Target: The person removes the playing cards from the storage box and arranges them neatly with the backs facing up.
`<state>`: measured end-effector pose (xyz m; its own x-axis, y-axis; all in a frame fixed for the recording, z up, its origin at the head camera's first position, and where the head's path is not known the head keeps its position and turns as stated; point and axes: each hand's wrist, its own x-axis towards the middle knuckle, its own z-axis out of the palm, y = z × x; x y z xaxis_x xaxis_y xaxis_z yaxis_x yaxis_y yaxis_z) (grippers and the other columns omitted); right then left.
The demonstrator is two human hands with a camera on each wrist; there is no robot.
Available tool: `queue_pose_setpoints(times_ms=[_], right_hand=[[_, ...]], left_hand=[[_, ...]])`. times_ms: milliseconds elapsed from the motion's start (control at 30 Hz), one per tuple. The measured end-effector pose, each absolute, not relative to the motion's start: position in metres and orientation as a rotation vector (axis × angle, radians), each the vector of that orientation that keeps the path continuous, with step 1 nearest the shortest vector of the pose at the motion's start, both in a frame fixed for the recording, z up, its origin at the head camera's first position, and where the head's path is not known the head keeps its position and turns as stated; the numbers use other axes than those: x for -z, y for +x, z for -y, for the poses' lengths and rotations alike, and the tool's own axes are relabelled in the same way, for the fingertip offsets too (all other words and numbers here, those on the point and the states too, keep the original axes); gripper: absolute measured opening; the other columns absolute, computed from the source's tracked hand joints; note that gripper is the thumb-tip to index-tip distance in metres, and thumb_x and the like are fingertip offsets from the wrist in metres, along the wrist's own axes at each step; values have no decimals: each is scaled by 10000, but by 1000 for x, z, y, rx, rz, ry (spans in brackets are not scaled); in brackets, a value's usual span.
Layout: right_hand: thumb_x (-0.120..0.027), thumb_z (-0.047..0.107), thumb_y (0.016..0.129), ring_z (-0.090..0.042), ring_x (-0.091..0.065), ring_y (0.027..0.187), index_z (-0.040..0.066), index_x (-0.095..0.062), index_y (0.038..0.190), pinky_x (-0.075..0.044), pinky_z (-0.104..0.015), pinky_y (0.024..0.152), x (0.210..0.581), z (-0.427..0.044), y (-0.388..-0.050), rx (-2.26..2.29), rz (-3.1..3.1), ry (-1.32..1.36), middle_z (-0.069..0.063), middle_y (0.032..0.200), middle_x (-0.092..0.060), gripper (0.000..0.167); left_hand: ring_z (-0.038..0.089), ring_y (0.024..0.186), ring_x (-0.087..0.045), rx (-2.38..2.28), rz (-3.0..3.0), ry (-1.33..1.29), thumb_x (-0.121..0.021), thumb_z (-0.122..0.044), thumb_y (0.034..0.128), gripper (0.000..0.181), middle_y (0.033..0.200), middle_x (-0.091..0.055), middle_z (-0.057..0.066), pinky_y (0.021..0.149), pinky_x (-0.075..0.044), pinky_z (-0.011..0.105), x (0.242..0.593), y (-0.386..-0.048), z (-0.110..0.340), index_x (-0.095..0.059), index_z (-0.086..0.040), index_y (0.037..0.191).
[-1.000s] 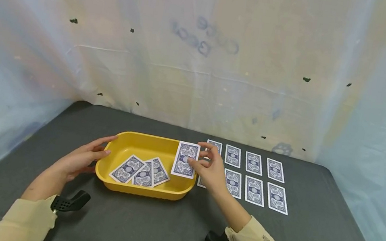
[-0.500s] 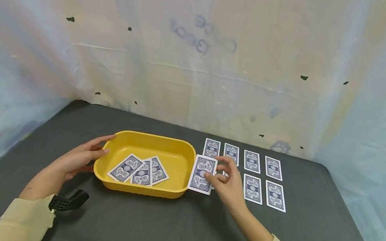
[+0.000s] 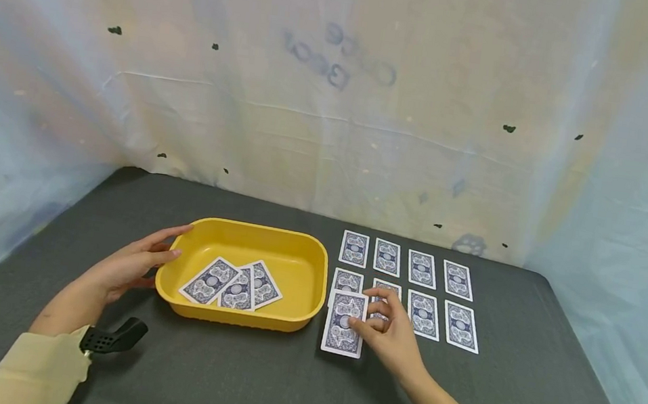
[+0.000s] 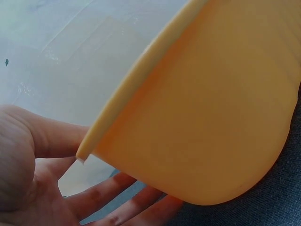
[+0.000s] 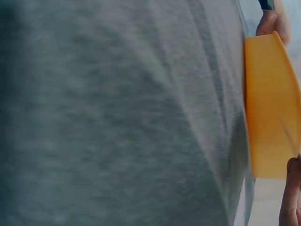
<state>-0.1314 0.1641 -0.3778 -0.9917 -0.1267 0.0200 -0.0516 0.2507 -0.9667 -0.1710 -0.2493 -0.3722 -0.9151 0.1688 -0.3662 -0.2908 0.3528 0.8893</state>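
Lower in the head view and a bit to the right, the held card [image 3: 340, 335] has moved closer to the person since half a second ago. The right grip [image 3: 391, 335] has come along with it, so more of the near row shows.

Biggest is the pale sheet [image 3: 331, 148] at the back, then the dark bench [image 3: 202, 377]. On the bench sits the yellow tray [image 3: 238, 317]. It looks stiff and quite light, and its rim seems the best place to hold. The left grip [image 3: 128, 266] has the tray by its left end, thumb at the rim and fingers [image 4: 101, 190] outside.

Next come eight row cards [image 3: 423, 315] in two rows of four, right of the tray. Three loose cards [image 3: 208, 280] overlap inside the tray. The right grip pinches the held card by its right side, with the thumb on top. That card hides part of the row card behind it; I can't tell if it touches the bench. It should be very light, thin, bendy and a bit slippery, and hard squeezing could crease it. The long edge is good to pinch.

Only the left wrist view shows fingers tucked below the rim. The right wrist view is mostly blurry grey cloth [image 5: 117, 117], plus a thin sliver [image 5: 287, 129], maybe the held card seen edge-on.
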Motion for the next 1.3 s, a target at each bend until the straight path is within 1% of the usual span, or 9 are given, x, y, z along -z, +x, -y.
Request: queue_pose_setpoints(times_ms=[200, 333, 433, 567, 733, 1067, 1300], right_hand=[[-717, -26, 789, -67, -581, 594, -22, -465, 1168, -423, -185, 529, 386, -168, -129, 1796, -2427, -204, -53, 748, -587, 455], [-724, 5, 793, -79, -586, 590, -35, -462, 1169, -502, -232, 543, 390, -170, -128, 1732, -2438, -227, -57, 718, -580, 459], [-732, 22, 794, -95, -595, 592, -33, -464, 1166, -536, -268, 555, 393, -171, -127, 1682, -2453, -214, -71, 717, -593, 462], [-756, 25, 770, -103, -579, 606, -27, -490, 1128, -512, -239, 540, 394, -171, -129, 1614, -2503, -181, -78, 733, -622, 449], [-799, 46, 721, -103, -543, 631, -16, -563, 1036, -453, -196, 542, 394, -171, -131, 1475, -2623, -189, -56, 730, -619, 399], [-852, 70, 648, -112, -523, 666, 49, -625, 912, -434, -210, 577, 395, -165, -132, 1292, -2787, -126, -40, 791, -578, 349], [-851, 82, 654, -117, -517, 676, 64, -637, 918, -428, -233, 588, 394, -163, -134, 1226, -2803, -124, -23, 810, -581, 341]], left_hand=[[461, 1356, -266, -1584, -2228, -104, -476, -334, 1007, 671, 1565, -75, 276, 1033, -333, 655, 372, -171, 249, -100, -238, 1554], [458, 1356, -270, -1581, -2226, -102, -476, -335, 1007, 671, 1565, -78, 274, 1036, -335, 649, 371, -171, 249, -98, -241, 1554], [461, 1356, -266, -1583, -2224, -95, -475, -341, 1007, 674, 1565, -71, 278, 1035, -331, 654, 371, -171, 250, -95, -241, 1554], [463, 1358, -261, -1582, -2228, -97, -477, -348, 1005, 679, 1565, -66, 279, 1037, -323, 659, 371, -171, 250, -92, -241, 1554], [460, 1360, -264, -1578, -2230, -113, -480, -347, 1004, 680, 1569, -66, 273, 1039, -319, 660, 372, -171, 249, -94, -245, 1554], [461, 1363, -259, -1578, -2230, -104, -477, -341, 1006, 672, 1574, -59, 267, 1035, -328, 656, 372, -171, 249, -97, -251, 1554], [462, 1366, -251, -1582, -2227, -95, -476, -335, 1007, 673, 1572, -54, 271, 1038, -324, 656, 371, -170, 249, -94, -246, 1554]])
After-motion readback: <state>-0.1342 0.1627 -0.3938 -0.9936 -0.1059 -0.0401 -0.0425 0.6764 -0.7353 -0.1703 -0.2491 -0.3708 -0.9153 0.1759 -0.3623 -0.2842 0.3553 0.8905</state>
